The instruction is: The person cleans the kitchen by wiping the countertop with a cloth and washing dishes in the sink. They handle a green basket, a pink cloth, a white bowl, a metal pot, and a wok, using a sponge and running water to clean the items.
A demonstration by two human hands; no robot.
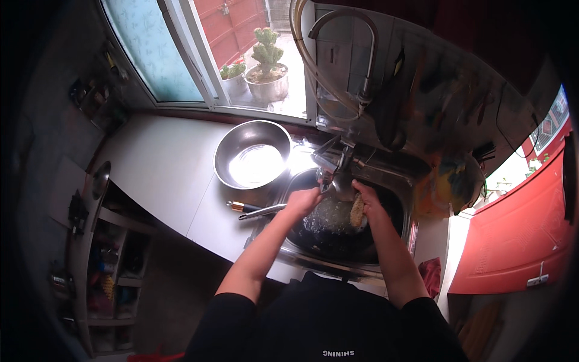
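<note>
My left hand [307,200] grips a metal kitchen utensil by its long handle [262,211], which sticks out to the left behind the hand. The utensil's broad metal head [344,186] is under the tap [346,158]; whether it is a ladle or a turner I cannot tell. In my right hand [368,199] is a tan scrubbing pad [357,211], perhaps loofah, and the fingertips are at the head's right edge. Below both hands, a dark pan [316,244] with bubbly water fills much of the steel sink [409,226].
Left of the sink, a large steel basin [221,156] stands on the white counter [158,158]. A black handle with a copper-coloured band [237,206] lies over the counter. Full plastic bags [448,185] are at right. A tall curved spout [373,45] and hose rise behind.
</note>
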